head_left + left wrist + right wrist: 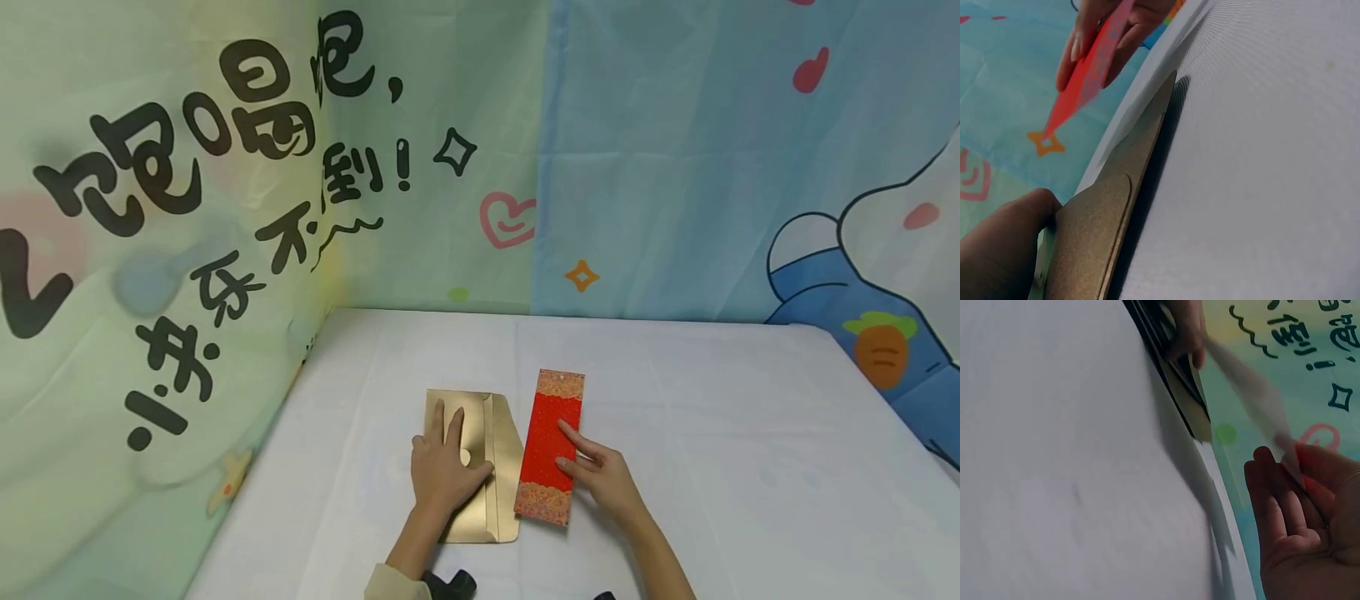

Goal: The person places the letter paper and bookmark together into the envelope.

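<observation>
In the head view my left hand point(442, 473) rests with spread fingers on a gold envelope point(476, 425), whose flap side lies to the right. The left wrist view shows that envelope point(1094, 231) edge-on, with the left thumb point(1010, 240) beside it. My right hand point(611, 483) pinches a red paper strip point(546, 437) with patterned orange-gold ends, just right of the envelope. Seen from the right wrist, the strip point(1257, 394) is raised off the table, its pale back showing, between the thumb and fingers of the right hand point(1310, 531).
A white cloth covers the table point(712, 433). Printed curtains stand along the left point(75, 375) and at the back point(637, 167), with lettering, hearts and a cartoon figure. A black device point(452, 586) sits at the left wrist.
</observation>
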Available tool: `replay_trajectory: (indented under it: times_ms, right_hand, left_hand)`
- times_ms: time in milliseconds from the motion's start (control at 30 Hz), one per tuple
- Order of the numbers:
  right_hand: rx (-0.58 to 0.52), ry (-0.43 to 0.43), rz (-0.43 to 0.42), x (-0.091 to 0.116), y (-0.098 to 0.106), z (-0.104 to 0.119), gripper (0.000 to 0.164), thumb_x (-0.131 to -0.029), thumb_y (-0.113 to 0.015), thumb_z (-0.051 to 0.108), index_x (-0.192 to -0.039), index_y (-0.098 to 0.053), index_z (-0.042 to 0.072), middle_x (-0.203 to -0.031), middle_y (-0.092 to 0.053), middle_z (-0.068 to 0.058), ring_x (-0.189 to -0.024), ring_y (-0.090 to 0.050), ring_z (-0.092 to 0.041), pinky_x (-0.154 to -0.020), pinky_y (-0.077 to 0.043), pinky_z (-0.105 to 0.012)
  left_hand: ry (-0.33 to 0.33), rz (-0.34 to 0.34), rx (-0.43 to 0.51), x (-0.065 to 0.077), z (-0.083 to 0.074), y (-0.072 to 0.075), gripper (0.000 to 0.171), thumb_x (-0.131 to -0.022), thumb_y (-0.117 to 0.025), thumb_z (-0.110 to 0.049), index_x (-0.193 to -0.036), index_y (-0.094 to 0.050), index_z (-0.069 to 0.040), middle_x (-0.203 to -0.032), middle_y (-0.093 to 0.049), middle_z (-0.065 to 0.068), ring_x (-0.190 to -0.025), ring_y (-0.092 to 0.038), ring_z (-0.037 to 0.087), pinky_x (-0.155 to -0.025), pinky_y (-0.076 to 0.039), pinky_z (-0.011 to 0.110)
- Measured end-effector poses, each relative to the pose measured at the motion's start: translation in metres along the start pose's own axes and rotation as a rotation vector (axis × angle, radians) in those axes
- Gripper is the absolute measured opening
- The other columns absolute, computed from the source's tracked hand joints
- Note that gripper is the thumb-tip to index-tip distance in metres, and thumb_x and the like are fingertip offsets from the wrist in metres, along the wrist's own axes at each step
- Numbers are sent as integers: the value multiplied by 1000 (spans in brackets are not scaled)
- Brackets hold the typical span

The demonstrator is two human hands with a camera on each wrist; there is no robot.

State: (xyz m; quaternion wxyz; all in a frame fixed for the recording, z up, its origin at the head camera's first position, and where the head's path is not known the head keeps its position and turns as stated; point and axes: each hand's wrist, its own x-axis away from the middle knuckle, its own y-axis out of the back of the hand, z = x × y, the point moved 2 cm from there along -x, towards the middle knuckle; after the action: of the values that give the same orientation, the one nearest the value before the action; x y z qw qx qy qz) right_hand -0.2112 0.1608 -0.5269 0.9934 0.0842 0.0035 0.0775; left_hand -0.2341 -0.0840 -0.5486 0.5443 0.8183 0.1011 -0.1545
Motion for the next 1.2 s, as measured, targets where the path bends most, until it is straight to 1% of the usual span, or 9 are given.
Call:
replay_trajectory:
  times_ms: [200,367,467,600,700,867,1000,1100,1200]
  right_hand:
    - [-46,-30,65,-3,-20,-2,57,-83,-66,11,-137,-46,13,-142,-36,-13,-109,-56,-25,-83,-46,-25]
    - [-58,-24,88,-3,-27,-4,57,-85,-65,10,-138,-45,11,-142,-36,-15,-105,-59,-21,-80,-47,-22]
    - [-69,-26,83,-3,-29,-7,57,-85,-65,13,-138,-45,12,-139,-38,-17,-100,-61,-19,-80,-47,-24]
    - [-99,-57,50,-3,-30,-6,56,-84,-65,13,-137,-46,14,-138,-41,-16,-103,-60,-23,-80,-49,-28]
    - [-93,-60,49,-4,-32,-8,55,-84,-66,13,-136,-47,14,-139,-40,-15,-108,-57,-24,-82,-48,-29]
    - [-43,-32,91,-6,-36,-11,56,-83,-67,15,-136,-48,13,-131,-48,-19,-104,-59,-25,-84,-46,-28]
    - [34,10,107,-5,-38,-11,56,-82,-68,16,-135,-50,13,-121,-55,-23,-99,-62,-24,-82,-48,-28]
    - [116,32,117,-4,-39,-11,55,-82,-69,20,-134,-51,15,-125,-53,-22,-99,-62,-24,-81,-48,-27]
    - [160,39,134,-3,-39,-12,55,-82,-69,22,-133,-51,15,-129,-50,-22,-101,-61,-24,-80,-49,-27]
  left_hand:
    - [8,25,5,0,0,-1,87,-61,-64,-54,-138,-44,-20,-151,-22,7,-68,-38,26,-55,-30,28]
    - [12,41,-10,-1,-1,0,88,-61,-65,-54,-139,-43,-20,-151,-22,7,-72,-42,29,-57,-34,29]
    - [12,44,-20,0,-1,1,87,-62,-65,-55,-139,-43,-20,-151,-22,7,-73,-43,29,-57,-35,29]
    - [7,39,-20,0,-1,1,87,-62,-65,-55,-138,-43,-19,-150,-23,8,-73,-43,29,-57,-35,29]
    - [6,37,-21,0,-1,1,87,-62,-65,-55,-138,-44,-19,-150,-23,7,-73,-43,30,-58,-36,30]
    - [3,34,-26,0,-1,1,86,-62,-64,-56,-138,-44,-19,-150,-24,7,-74,-44,30,-59,-36,30]
    - [2,40,-31,0,-2,1,85,-63,-62,-55,-138,-44,-19,-150,-23,7,-74,-44,30,-59,-36,30]
    - [-1,44,-35,0,-2,1,85,-64,-62,-56,-139,-43,-19,-150,-23,8,-73,-43,30,-60,-35,31]
    - [-5,44,-33,1,-3,2,86,-64,-61,-55,-139,-43,-18,-150,-24,9,-72,-43,29,-61,-35,32]
